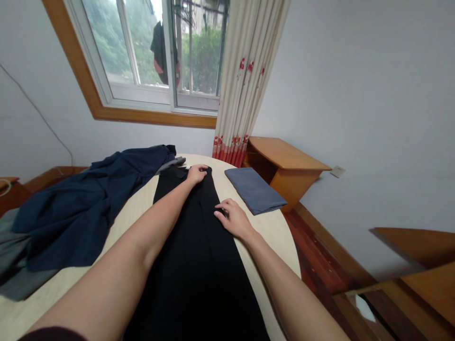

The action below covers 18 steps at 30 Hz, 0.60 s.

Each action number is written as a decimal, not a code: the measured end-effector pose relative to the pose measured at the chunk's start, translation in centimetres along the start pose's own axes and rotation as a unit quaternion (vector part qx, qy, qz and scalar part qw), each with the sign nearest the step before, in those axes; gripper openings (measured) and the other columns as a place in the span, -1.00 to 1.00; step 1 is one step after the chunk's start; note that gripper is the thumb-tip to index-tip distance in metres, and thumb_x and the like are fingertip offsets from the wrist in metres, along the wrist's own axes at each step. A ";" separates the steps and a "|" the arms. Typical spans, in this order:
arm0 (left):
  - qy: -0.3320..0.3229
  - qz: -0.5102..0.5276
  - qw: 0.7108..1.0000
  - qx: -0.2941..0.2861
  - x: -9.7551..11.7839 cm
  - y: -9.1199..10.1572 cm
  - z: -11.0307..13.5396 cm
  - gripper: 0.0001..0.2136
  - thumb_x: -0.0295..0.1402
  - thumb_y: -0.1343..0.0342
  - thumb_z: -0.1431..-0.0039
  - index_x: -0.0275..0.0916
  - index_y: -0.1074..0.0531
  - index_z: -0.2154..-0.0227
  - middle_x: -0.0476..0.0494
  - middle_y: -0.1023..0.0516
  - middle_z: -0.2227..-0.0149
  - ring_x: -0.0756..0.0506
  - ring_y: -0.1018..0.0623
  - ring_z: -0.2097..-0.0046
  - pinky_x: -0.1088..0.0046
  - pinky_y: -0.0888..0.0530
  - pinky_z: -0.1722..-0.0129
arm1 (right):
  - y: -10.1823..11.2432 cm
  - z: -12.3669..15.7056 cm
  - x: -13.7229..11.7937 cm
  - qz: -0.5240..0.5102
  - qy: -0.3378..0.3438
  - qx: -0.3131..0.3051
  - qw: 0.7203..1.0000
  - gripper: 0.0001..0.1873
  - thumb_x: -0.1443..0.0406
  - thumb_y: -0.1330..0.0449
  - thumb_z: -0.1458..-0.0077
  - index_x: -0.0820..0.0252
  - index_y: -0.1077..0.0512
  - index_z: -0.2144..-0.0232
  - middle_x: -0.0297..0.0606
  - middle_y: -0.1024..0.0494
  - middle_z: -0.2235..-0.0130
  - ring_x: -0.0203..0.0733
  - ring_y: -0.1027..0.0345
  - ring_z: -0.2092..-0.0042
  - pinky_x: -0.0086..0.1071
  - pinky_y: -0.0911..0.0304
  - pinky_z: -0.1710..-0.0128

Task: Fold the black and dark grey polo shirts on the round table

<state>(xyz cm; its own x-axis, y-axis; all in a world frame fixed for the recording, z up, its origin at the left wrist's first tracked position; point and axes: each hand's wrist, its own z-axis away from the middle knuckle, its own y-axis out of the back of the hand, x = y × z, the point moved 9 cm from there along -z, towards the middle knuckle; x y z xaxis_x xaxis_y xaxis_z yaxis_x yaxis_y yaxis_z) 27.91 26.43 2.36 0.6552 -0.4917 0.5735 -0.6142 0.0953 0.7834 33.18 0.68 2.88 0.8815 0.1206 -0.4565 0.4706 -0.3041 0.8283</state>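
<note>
A pair of black trousers (199,265), as far as the shape shows, lies lengthwise on a pale round table (289,237), its near part running out of view below. At the far, narrow end my left hand (196,174) is closed on the cloth near the waist, fingers pointing right. My right hand (232,220) rests by the right edge of the trousers, with thumb and forefinger apart and the other fingers curved. Right of it lies a folded grey-blue cloth (254,189), flat on the table.
Dark navy and grey garments (85,203) lie heaped along the table's left side. Behind the table stand a wooden cabinet (291,154) and a cream curtain (249,71) beside the window. Wooden furniture (419,293) is at the lower right.
</note>
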 end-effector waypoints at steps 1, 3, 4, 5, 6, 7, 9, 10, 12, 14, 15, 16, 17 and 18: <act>-0.008 0.004 1.000 0.004 0.1 0.0 -0.1 -0.64 -0.39 -0.06 -0.24 -0.24 -0.47 -0.08 -0.14 -0.61 0.05 -0.08 -0.58 0.06 0.45 -0.49 0.00 | -0.1 0.1 0.0 0.003 0.001 0.001 1.000 -0.71 0.17 -0.16 -0.24 0.15 -0.51 0.07 -0.17 -0.46 0.05 -0.17 -0.33 0.00 -0.32 -0.19 -0.07; -0.021 0.006 1.000 0.007 0.2 0.1 0.2 -0.64 -0.41 -0.02 -0.25 -0.23 -0.46 -0.09 -0.14 -0.61 0.03 -0.08 -0.57 0.04 0.41 -0.47 -0.04 | -0.2 0.1 -0.2 0.018 -0.003 -0.006 1.000 -0.66 0.14 -0.16 -0.23 0.15 -0.50 0.01 -0.12 -0.43 -0.04 -0.13 -0.29 -0.08 -0.26 -0.15 -0.13; -0.027 0.003 1.000 0.007 0.2 0.2 0.6 -0.64 -0.42 -0.01 -0.25 -0.24 -0.47 -0.08 -0.15 -0.60 0.02 -0.09 -0.56 0.01 0.39 -0.46 -0.08 | -0.3 0.2 -0.3 0.028 -0.005 -0.014 0.999 -0.62 0.12 -0.16 -0.23 0.14 -0.48 -0.02 -0.10 -0.40 -0.11 -0.09 -0.25 -0.13 -0.22 -0.13 -0.16; -0.033 -0.001 0.999 0.008 0.3 0.3 1.0 -0.64 -0.44 0.00 -0.25 -0.24 -0.48 -0.07 -0.16 -0.58 -0.01 -0.11 -0.54 -0.03 0.37 -0.43 -0.12 | -0.5 0.2 -0.5 0.040 -0.006 -0.025 0.999 -0.59 0.10 -0.15 -0.23 0.14 -0.46 -0.06 -0.09 -0.35 -0.17 -0.06 -0.20 -0.19 -0.19 -0.09 -0.19; -0.036 -0.006 0.999 0.011 0.4 0.5 1.6 -0.65 -0.44 0.00 -0.25 -0.25 -0.49 -0.06 -0.18 -0.55 -0.05 -0.14 -0.50 -0.09 0.33 -0.39 -0.16 | -0.7 0.3 -0.8 0.051 -0.006 -0.037 0.998 -0.55 0.08 -0.13 -0.24 0.13 -0.43 -0.10 -0.07 -0.30 -0.22 -0.04 -0.14 -0.24 -0.15 -0.05 -0.22; -0.042 -0.015 0.999 0.019 0.6 0.9 2.3 -0.65 -0.43 0.01 -0.25 -0.25 -0.49 -0.06 -0.20 -0.50 -0.12 -0.18 -0.44 -0.15 0.28 -0.34 -0.20 | -1.0 0.4 -1.1 0.064 -0.005 -0.050 0.997 -0.51 0.06 -0.11 -0.25 0.14 -0.40 -0.14 -0.06 -0.24 -0.27 -0.02 -0.08 -0.28 -0.11 0.00 -0.25; -0.073 -0.059 0.995 0.035 1.8 1.4 3.6 -0.64 -0.37 0.03 -0.27 -0.24 -0.47 -0.07 -0.22 -0.36 -0.24 -0.25 -0.31 -0.26 0.15 -0.26 -0.25 | -1.5 0.7 -1.6 0.089 -0.009 -0.079 0.993 -0.43 0.03 -0.05 -0.27 0.14 -0.31 -0.22 -0.06 -0.11 -0.35 0.01 0.05 -0.35 -0.04 0.13 -0.30; -0.102 -0.091 0.990 0.035 2.7 1.4 4.3 -0.63 -0.34 0.06 -0.29 -0.22 -0.46 -0.08 -0.21 -0.30 -0.28 -0.27 -0.26 -0.29 0.10 -0.23 -0.26 | -1.7 0.8 -1.9 0.100 -0.012 -0.092 0.991 -0.40 0.01 -0.02 -0.28 0.14 -0.26 -0.26 -0.07 -0.04 -0.38 0.02 0.11 -0.37 0.00 0.19 -0.32; -0.174 -0.157 0.972 0.000 4.7 0.5 5.3 -0.61 -0.27 0.13 -0.33 -0.18 -0.43 -0.11 -0.17 -0.22 -0.33 -0.26 -0.19 -0.32 0.07 -0.16 -0.28 | -2.2 0.9 -2.3 0.116 -0.013 -0.112 0.987 -0.36 0.01 0.04 -0.30 0.13 -0.16 -0.32 -0.11 0.08 -0.41 0.02 0.22 -0.40 0.05 0.31 -0.34; -0.214 -0.197 0.955 -0.063 5.6 -1.1 5.9 -0.57 -0.24 0.19 -0.35 -0.19 -0.37 -0.17 -0.17 -0.18 -0.35 -0.24 -0.15 -0.35 0.04 -0.09 -0.31 | -2.6 1.0 -2.7 0.124 -0.006 -0.128 0.984 -0.34 0.00 0.09 -0.32 0.16 -0.08 -0.35 -0.12 0.15 -0.42 0.00 0.30 -0.42 0.06 0.39 -0.35; -0.212 -0.206 0.951 -0.094 5.5 -1.9 5.8 -0.55 -0.22 0.21 -0.36 -0.20 -0.32 -0.21 -0.18 -0.15 -0.37 -0.24 -0.11 -0.37 0.02 -0.05 -0.32 | -2.8 1.1 -2.8 0.126 -0.004 -0.138 0.982 -0.32 0.00 0.10 -0.32 0.19 -0.06 -0.36 -0.10 0.16 -0.42 0.00 0.32 -0.42 0.06 0.41 -0.35; -0.202 -0.212 0.949 -0.120 5.1 -2.5 5.6 -0.52 -0.19 0.22 -0.36 -0.21 -0.26 -0.24 -0.20 -0.10 -0.38 -0.25 -0.08 -0.39 -0.01 -0.02 -0.32 | -3.0 1.1 -2.8 0.127 -0.006 -0.147 0.981 -0.31 -0.01 0.11 -0.33 0.20 -0.04 -0.36 -0.08 0.17 -0.42 0.01 0.34 -0.42 0.06 0.42 -0.35; -0.186 -0.216 0.948 -0.139 4.6 -3.1 5.3 -0.49 -0.15 0.24 -0.37 -0.22 -0.20 -0.28 -0.22 -0.05 -0.39 -0.25 -0.04 -0.40 -0.03 0.01 -0.32 | -3.3 1.2 -2.8 0.128 -0.010 -0.154 0.980 -0.30 -0.02 0.12 -0.32 0.21 -0.03 -0.37 -0.07 0.18 -0.42 0.01 0.36 -0.43 0.06 0.43 -0.35; -0.171 -0.216 0.949 -0.152 4.1 -3.5 4.9 -0.46 -0.11 0.25 -0.36 -0.21 -0.15 -0.31 -0.23 -0.01 -0.40 -0.25 -0.01 -0.41 -0.03 0.03 -0.32 | -3.5 1.3 -2.7 0.129 -0.015 -0.160 0.979 -0.29 -0.02 0.13 -0.32 0.22 -0.02 -0.37 -0.05 0.19 -0.42 0.02 0.37 -0.43 0.07 0.43 -0.35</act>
<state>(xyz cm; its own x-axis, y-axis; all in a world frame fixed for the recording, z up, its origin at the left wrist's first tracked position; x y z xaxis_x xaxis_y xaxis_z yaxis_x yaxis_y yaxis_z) 30.56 19.85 0.82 0.6037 -0.7893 0.1117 -0.1304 0.0404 0.9906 29.10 0.19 0.83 0.9734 0.0493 -0.2237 0.2244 -0.0096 0.9745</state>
